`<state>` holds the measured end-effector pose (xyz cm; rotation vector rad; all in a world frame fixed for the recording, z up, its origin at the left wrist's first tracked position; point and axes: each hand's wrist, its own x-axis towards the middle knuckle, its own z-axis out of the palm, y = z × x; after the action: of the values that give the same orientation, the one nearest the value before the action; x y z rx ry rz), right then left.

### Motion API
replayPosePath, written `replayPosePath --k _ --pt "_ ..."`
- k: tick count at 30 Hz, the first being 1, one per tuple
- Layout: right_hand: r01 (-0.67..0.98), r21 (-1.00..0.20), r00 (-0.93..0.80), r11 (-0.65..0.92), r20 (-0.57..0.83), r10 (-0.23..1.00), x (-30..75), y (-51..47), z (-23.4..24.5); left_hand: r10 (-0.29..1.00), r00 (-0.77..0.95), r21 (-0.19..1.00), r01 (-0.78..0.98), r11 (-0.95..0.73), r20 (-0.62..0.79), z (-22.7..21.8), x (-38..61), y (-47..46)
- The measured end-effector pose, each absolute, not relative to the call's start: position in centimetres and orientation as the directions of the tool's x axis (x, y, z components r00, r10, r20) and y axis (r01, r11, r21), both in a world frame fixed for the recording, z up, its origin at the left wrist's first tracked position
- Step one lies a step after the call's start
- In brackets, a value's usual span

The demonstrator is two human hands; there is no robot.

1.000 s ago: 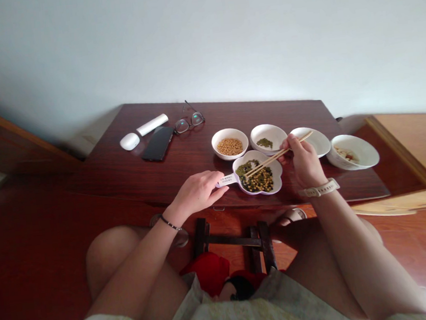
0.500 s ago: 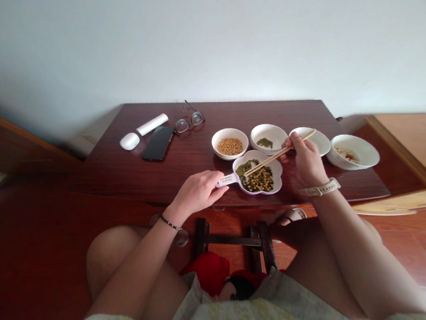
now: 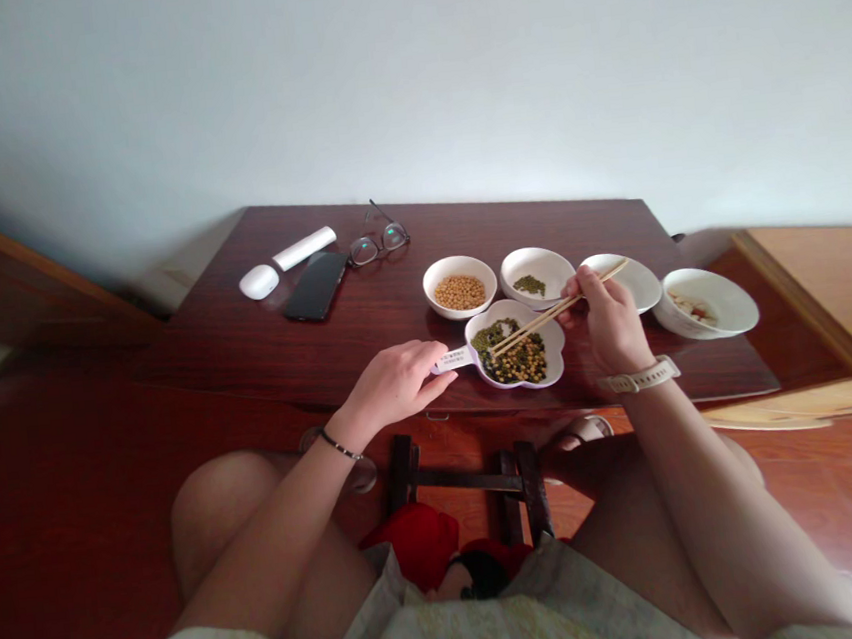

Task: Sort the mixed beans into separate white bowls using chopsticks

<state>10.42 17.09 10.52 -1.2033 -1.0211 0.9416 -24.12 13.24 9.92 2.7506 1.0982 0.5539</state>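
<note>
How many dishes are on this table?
5: along the back, left to right, a yellow-bean bowl, a green-bean bowl, a shallow dish and a scraps bowl; in front, a flower-shaped dish, held by the left hand.

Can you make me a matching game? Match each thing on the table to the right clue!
Things:
1. Wooden chopsticks
2. Flower-shaped dish
3. Round white bowl
4. Black phone

Clues:
A. Lies beside the glasses
B. Holds only yellow beans
C. Held in the right hand
D. Handle held by the left hand

Pairs: 1-C, 2-D, 3-B, 4-A
</note>
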Motion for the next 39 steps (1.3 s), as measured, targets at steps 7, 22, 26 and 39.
replayPosePath --k 7,22,26,39 --pt "-0.202 -0.969 0.282 0.144 0.083 0.956 10.2 17.0 11.2 0.687 0.67 0.239 0.644 -0.726 0.281 10.0 -24.1 13.2" --pt "-0.443 -0.827 0.465 0.347 0.119 0.877 8.3 20.0 11.7 0.686 0.676 0.234 0.645 -0.728 0.27 10.1 -24.1 13.1" --pt "-0.331 -0.888 0.456 0.32 0.146 0.878 6.4 20.2 11.4 0.691 0.672 0.244 0.647 -0.722 0.264 9.9 -24.1 13.2" --pt "-0.314 -0.904 0.434 0.291 0.137 0.891 8.4 18.2 11.6 0.693 0.666 0.239 0.651 -0.721 0.277 9.9 -24.2 13.0"
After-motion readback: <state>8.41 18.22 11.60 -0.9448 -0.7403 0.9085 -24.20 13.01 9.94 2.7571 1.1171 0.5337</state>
